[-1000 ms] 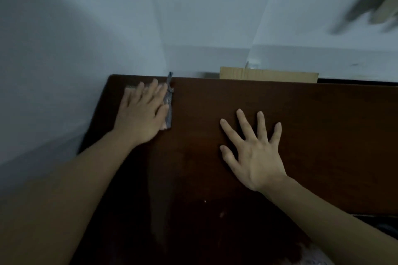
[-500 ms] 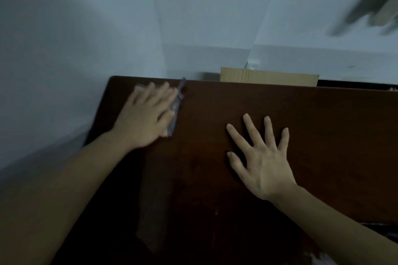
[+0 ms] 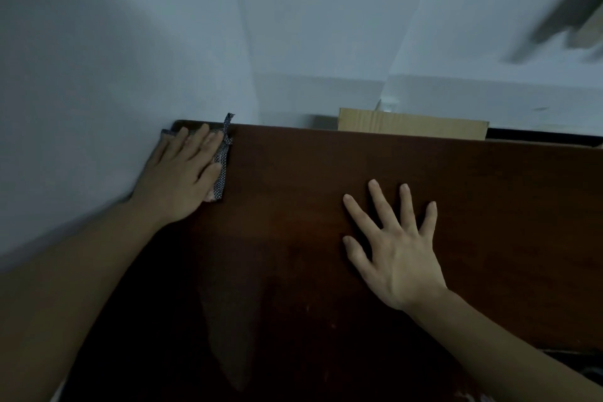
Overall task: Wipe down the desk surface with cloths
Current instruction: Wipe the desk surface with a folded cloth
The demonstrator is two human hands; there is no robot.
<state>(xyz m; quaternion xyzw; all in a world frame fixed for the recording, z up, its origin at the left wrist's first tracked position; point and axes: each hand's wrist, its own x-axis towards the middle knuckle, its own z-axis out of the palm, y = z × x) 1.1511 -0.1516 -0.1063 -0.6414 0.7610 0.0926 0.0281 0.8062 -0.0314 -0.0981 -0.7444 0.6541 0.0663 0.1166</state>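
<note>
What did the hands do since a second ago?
The left hand slid the cloth along the desk's far edge, first away from the wall, then back into the corner. The right hand stayed flat on the desk, fingers spread.
</note>
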